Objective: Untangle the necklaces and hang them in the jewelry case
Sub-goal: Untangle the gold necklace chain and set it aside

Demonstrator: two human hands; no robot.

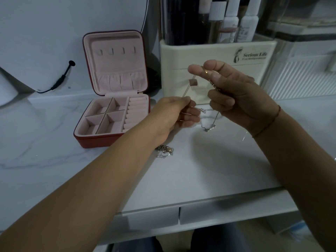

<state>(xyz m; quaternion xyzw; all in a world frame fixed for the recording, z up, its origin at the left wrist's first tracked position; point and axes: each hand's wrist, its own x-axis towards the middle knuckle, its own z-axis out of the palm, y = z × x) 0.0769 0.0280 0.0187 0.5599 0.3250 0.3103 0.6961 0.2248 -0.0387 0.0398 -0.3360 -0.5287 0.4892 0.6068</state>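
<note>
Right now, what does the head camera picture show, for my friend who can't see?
Two bare hands, left grip and right grip, pinch tangled necklace chains above a white table; an open red jewelry case stands at left.

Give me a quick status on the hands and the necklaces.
Left hand and right hand both pinching tangled chains above counter. Second tangle on counter. Jewelry case open, hooks empty. Nothing blocking it.

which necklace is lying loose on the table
The bunched silver chain on the tabletop, by the near corner of the red jewelry case. The other chains are being held up.
</note>
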